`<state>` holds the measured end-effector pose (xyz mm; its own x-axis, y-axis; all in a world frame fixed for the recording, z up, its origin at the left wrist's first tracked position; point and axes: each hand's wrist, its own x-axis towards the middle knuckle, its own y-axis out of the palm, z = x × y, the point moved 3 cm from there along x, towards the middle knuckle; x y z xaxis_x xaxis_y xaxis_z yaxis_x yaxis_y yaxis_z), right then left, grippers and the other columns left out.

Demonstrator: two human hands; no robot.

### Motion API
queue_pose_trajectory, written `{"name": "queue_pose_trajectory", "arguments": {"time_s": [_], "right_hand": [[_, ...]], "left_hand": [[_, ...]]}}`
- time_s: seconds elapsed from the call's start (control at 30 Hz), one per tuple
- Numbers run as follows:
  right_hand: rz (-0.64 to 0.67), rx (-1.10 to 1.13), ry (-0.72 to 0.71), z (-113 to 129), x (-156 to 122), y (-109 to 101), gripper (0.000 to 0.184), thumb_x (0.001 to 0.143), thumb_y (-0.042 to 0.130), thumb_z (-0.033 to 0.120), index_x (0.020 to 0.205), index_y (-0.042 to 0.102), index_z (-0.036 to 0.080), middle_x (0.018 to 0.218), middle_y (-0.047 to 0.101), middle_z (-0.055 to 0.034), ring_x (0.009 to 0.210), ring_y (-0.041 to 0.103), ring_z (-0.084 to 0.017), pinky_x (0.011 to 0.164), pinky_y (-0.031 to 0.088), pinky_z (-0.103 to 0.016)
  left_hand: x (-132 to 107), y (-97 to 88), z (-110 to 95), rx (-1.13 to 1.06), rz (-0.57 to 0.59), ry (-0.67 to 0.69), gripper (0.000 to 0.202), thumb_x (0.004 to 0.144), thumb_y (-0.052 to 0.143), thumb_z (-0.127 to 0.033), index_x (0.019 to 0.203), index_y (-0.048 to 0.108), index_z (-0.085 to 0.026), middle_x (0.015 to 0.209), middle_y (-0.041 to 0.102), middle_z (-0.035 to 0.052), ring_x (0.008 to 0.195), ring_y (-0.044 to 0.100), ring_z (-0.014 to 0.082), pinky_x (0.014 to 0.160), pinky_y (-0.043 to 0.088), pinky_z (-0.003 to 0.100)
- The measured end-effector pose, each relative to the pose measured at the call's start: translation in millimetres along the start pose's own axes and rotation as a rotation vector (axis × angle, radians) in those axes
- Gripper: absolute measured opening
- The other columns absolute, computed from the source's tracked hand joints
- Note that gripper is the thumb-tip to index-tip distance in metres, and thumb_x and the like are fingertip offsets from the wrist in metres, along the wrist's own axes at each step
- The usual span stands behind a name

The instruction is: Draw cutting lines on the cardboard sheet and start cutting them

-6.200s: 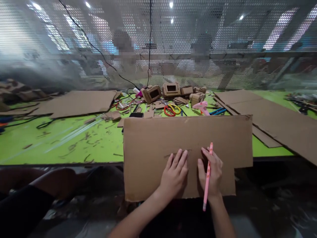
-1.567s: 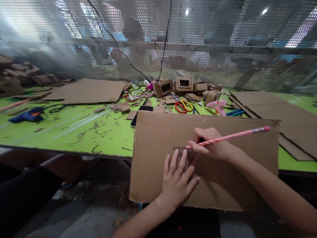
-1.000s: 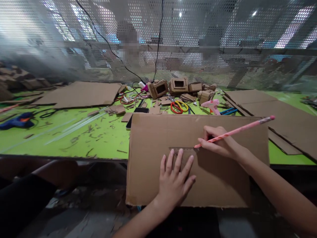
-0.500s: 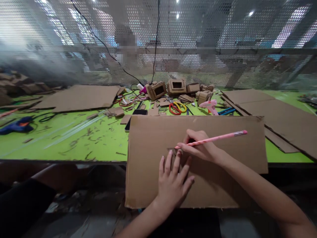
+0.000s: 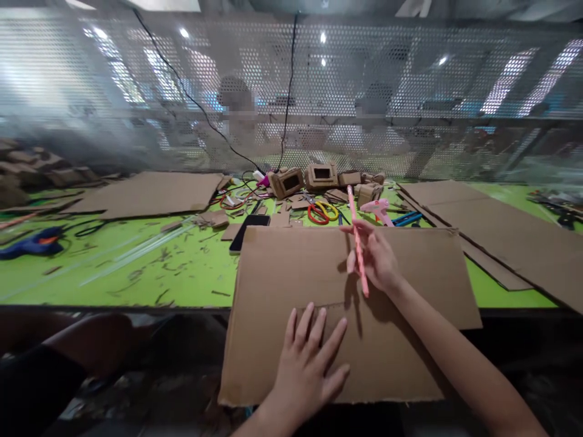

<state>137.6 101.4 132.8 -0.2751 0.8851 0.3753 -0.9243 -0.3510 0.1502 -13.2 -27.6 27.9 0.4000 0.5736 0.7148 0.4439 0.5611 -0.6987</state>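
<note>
A large brown cardboard sheet (image 5: pixel 282 273) lies over the near edge of the green table (image 5: pixel 91 273) and overhangs towards me. My left hand (image 5: pixel 307 364) rests flat on its lower part with fingers spread, next to a faint straight mark. My right hand (image 5: pixel 376 258) is raised above the sheet's upper middle, closed on a pink pencil (image 5: pixel 357 249) that stands nearly upright, its lower end off the cardboard.
Behind the sheet lie a black phone (image 5: pixel 243 232), red and yellow scissors (image 5: pixel 319 211), a pink glue gun (image 5: pixel 376 209) and small cardboard boxes (image 5: pixel 321 177). More cardboard sheets lie at left (image 5: pixel 150 193) and right (image 5: pixel 510 233). A blue glue gun (image 5: pixel 30 243) sits far left. A perforated screen rises behind.
My right hand has lifted the pencil tip off the cardboard and swung the pencil from lying sideways to nearly upright. My left hand has slid a little lower on the sheet.
</note>
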Motion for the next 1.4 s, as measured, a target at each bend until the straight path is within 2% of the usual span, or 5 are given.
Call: {"name": "queue_pose_trajectory", "arguments": {"time_s": [0.23, 0.57, 0.77, 1.1, 1.4], "right_hand": [[0.002, 0.047, -0.040, -2.8, -3.3, -0.9, 0.037, 0.071, 0.073, 0.046, 0.089, 0.052, 0.021, 0.069, 0.067, 0.0032, 0.043, 0.057, -0.007, 0.037, 0.037, -0.015], [-0.020, 0.025, 0.000, -2.4, -9.7, -5.4, 0.045, 0.078, 0.055, 0.064, 0.071, 0.056, 0.020, 0.037, 0.049, 0.0066, 0.024, 0.033, -0.005, 0.027, 0.022, -0.016], [-0.102, 0.052, -0.009, 7.3, -17.3, -9.9, 0.045, 0.074, 0.062, 0.061, 0.101, 0.066, 0.024, 0.091, 0.073, -0.0042, 0.066, 0.067, -0.012, 0.047, 0.047, -0.019], [-0.498, -0.489, -0.336, 7.1, -109.8, 6.4, 0.010, 0.080, 0.064, 0.021, 0.090, 0.065, 0.023, 0.076, 0.067, -0.0008, 0.060, 0.063, -0.010, 0.049, 0.051, -0.017], [-0.486, -0.704, -0.296, -7.2, -74.6, 9.0, 0.015, 0.075, 0.067, 0.016, 0.067, 0.055, 0.019, 0.060, 0.059, 0.0043, 0.049, 0.054, -0.006, 0.044, 0.044, -0.015]], "left_hand": [[-24.5, -16.4, 18.7, 0.084, 0.401, 0.295, 0.090, 0.074, 0.052, -0.072, 0.147, 0.028, -0.026, 0.155, 0.029, 0.0074, 0.145, 0.009, 0.0322, 0.114, -0.007, 0.056], [-25.4, -9.4, 13.6, 0.116, 0.459, 0.248, 0.078, 0.084, 0.047, -0.049, 0.150, 0.018, -0.020, 0.159, 0.014, 0.0046, 0.145, -0.013, 0.0304, 0.106, -0.021, 0.064], [-21.9, 6.1, -14.5, 0.158, 0.390, 0.143, 0.077, 0.085, 0.044, -0.054, 0.149, 0.020, -0.019, 0.159, 0.011, 0.0069, 0.145, -0.012, 0.0334, 0.105, -0.019, 0.067], [-2.6, 31.7, -73.5, 0.178, 0.211, -0.210, 0.070, 0.079, 0.058, -0.046, 0.142, 0.039, -0.021, 0.155, 0.027, 0.0093, 0.146, 0.001, 0.0340, 0.109, -0.007, 0.071], [1.2, 39.4, -80.7, 0.182, 0.188, -0.285, 0.058, 0.075, 0.064, -0.053, 0.127, 0.058, -0.026, 0.147, 0.043, 0.0100, 0.146, -0.004, 0.0320, 0.109, -0.008, 0.070]]}}
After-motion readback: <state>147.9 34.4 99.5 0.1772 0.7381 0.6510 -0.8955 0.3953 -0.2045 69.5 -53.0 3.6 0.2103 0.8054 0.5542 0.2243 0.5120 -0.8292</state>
